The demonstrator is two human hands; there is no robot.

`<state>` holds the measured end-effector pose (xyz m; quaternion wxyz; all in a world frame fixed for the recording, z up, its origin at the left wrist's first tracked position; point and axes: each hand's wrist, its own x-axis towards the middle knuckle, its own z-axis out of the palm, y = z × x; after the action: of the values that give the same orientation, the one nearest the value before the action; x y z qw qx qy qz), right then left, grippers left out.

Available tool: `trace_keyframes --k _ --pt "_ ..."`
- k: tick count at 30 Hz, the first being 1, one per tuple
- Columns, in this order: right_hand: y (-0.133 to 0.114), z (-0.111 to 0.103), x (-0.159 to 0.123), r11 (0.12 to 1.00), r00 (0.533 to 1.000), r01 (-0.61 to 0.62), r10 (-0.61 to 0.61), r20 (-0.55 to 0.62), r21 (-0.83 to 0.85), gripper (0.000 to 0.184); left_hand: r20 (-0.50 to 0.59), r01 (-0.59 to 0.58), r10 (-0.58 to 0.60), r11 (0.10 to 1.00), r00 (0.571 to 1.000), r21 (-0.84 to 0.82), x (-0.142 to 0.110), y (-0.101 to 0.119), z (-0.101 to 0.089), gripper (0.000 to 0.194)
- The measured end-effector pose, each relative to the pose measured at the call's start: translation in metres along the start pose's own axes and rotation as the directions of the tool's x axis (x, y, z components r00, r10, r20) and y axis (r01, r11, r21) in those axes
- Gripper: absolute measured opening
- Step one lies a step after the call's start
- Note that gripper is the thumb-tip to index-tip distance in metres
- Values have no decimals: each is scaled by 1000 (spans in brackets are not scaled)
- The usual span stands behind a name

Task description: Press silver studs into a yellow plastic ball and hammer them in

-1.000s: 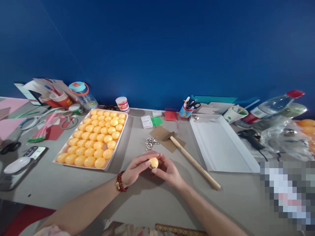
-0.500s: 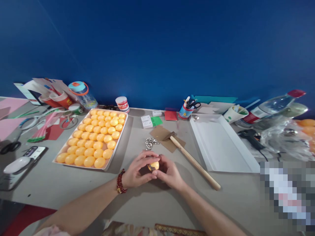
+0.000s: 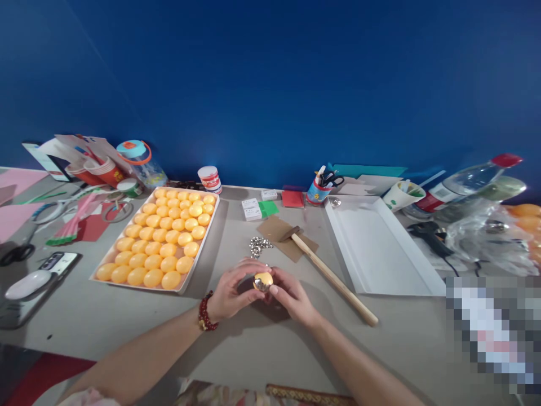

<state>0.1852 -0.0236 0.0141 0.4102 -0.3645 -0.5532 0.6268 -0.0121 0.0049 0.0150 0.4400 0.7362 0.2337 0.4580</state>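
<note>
Between my two hands is an orange ping-pong ball (image 3: 265, 277) with small shiny silver pieces on its near side. My left hand (image 3: 232, 292) curls round the ball's left side, thumb below and fingers above. From the right, my right hand (image 3: 292, 295) grips it with the thumb at its lower right edge; its other fingers are partly hidden behind. Just beyond the hands lies a small pile of shiny silver pieces (image 3: 257, 246). A hammer (image 3: 333, 276) with a wooden handle rests right of my right hand, its head on brown sandpaper-like sheets (image 3: 274, 228).
A shallow box of orange balls (image 3: 154, 248) stands on the left, a white tray (image 3: 380, 248) on the right. Small white boxes (image 3: 252, 210), a jar (image 3: 210, 179) and a pen cup (image 3: 318, 192) line the back. A glue gun (image 3: 431, 237) and bottle (image 3: 465, 183) lie far right.
The ball has turned in my hands, so more of the silver pieces face me. The fingers of my right hand have shifted slightly around it.
</note>
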Motion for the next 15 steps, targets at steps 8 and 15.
trace_keyframes --k 8,15 --pt "5 1 2 999 995 -4 -1 -103 -45 42 46 -36 32 994 998 108 2 3 -1 42" --pt "1 -1 2 997 995 65 -67 -80 -33 49 24 23 -25 998 999 58 1 4 -1 36"
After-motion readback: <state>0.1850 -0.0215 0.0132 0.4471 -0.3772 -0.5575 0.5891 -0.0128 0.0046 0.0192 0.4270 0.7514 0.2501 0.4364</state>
